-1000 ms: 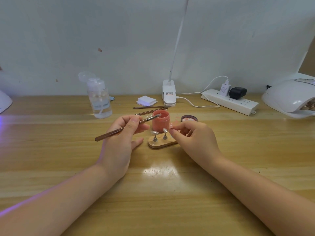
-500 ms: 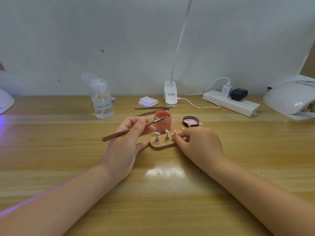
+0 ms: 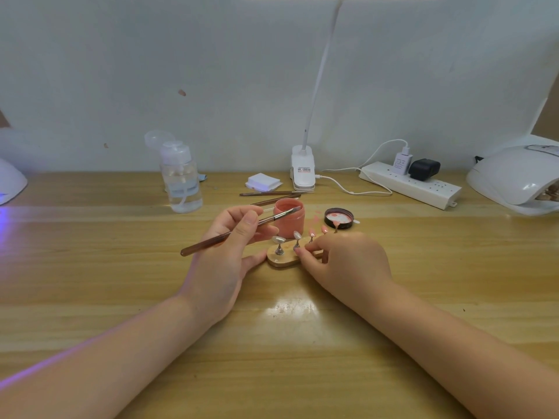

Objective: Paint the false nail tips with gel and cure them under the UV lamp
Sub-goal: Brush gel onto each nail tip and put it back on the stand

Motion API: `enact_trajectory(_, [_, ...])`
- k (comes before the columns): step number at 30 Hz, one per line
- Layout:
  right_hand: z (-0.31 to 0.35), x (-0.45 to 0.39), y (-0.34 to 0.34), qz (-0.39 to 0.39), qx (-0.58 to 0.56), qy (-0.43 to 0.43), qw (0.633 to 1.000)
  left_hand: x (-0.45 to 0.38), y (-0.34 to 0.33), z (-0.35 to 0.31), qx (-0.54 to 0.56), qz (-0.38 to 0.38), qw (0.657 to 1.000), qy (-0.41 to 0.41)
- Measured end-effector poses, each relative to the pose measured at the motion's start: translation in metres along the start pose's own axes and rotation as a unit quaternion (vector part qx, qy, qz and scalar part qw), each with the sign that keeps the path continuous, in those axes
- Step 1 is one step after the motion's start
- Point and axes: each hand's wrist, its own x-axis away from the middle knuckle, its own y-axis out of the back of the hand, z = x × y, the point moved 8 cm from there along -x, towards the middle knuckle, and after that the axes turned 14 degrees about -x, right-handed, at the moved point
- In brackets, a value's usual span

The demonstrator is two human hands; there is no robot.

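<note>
Pinched in left hand (image 3: pixel 223 255): brush (image 3: pixel 239 231), bristles over pink gel jar (image 3: pixel 289 217). Right hand (image 3: pixel 344 261) curled on wooden nail stand (image 3: pixel 279 261), hiding its right end; exact hold unclear. Nail tips (image 3: pixel 296 235) upright on pegs, rightmost ones half hidden. UV lamp (image 3: pixel 517 176) cropped at far right.

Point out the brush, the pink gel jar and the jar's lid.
brush (image 3: pixel 230 234), head view, middle of the brown handle.
pink gel jar (image 3: pixel 291 222), head view, its front wall.
lid (image 3: pixel 338 218), head view, its upturned inside.
</note>
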Motion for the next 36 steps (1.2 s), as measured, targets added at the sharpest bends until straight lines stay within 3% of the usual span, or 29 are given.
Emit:
enact_trajectory(9, [-0.003,-0.003,-0.003,0.036,-0.018,0.002,0.999,0.002,-0.002,0.002,-0.027,0.018,0.999,-0.012])
enact_trajectory(18, [0.008,0.004,0.006,-0.025,-0.056,0.055,0.997,-0.02,0.015,-0.042,-0.2,-0.09,0.966,-0.138])
enact_trajectory(22, [0.007,0.003,0.005,-0.014,-0.061,0.048,0.997,-0.051,0.014,-0.058,-0.309,-0.086,0.941,-0.107])
enact_trajectory(28, [0.003,0.002,0.006,-0.022,-0.115,0.027,0.993,-0.096,-0.005,-0.059,-0.474,-0.004,0.881,-0.007])
enact_trajectory(36, [0.002,0.001,0.011,-0.049,-0.189,0.041,0.98,-0.118,-0.029,-0.051,-0.548,0.036,0.836,0.002])
